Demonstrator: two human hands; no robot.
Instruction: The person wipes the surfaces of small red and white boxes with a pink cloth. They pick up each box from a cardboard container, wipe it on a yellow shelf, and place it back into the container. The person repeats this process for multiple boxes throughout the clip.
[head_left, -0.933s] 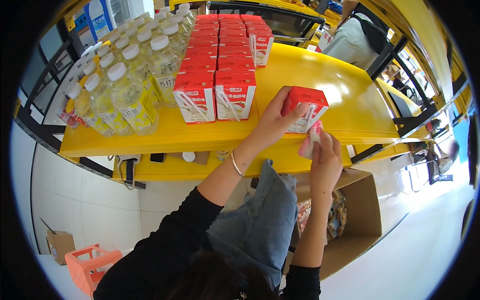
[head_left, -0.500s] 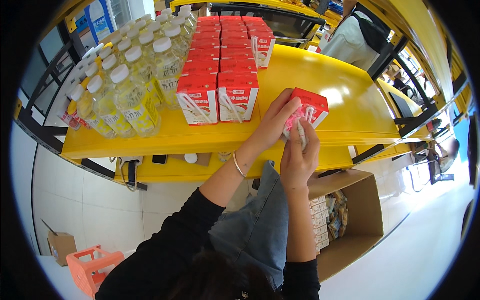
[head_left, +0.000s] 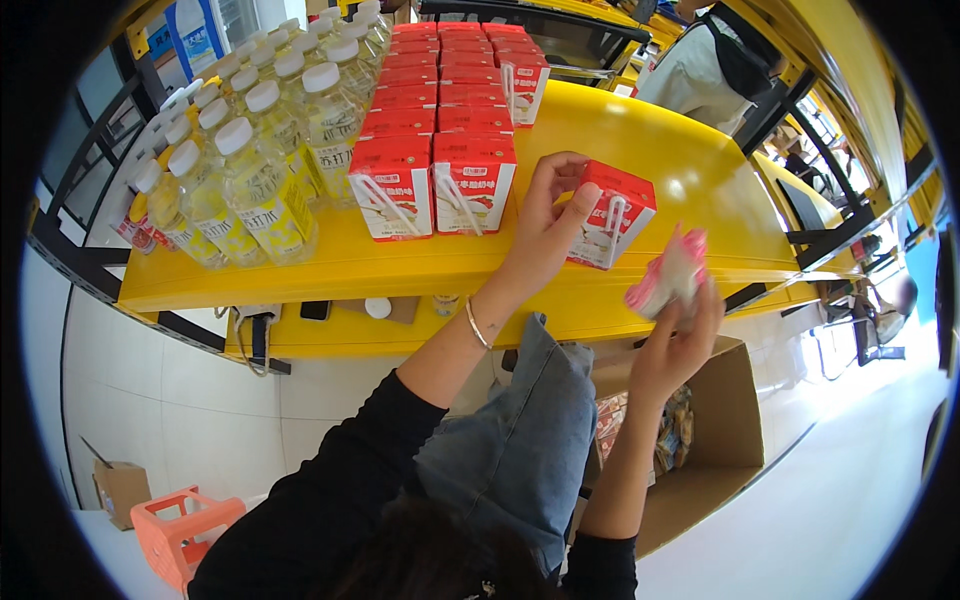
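Observation:
My left hand [head_left: 552,215] grips the left side of a red and white drink carton [head_left: 605,240] with a straw on its front, at the yellow shelf's [head_left: 600,120] front edge. My right hand [head_left: 678,345] pinches a crumpled pink and white cloth [head_left: 672,275], slightly blurred, to the right of the carton and apart from it. Left of my left hand, two long rows of matching red cartons [head_left: 475,190] run back along the shelf, with a short third row at the back right.
Clear bottles with white caps and yellow labels [head_left: 270,215] fill the shelf's left part. Below right, a cardboard box [head_left: 725,420] holds packed goods. A pink stool [head_left: 185,525] stands lower left. Another person [head_left: 700,75] is beyond the shelf. A lower yellow shelf [head_left: 400,335] carries small items.
My right hand and the cloth have moved away from the carton's front, to the right. The carton's front shows more fully now. My left hand keeps its hold.

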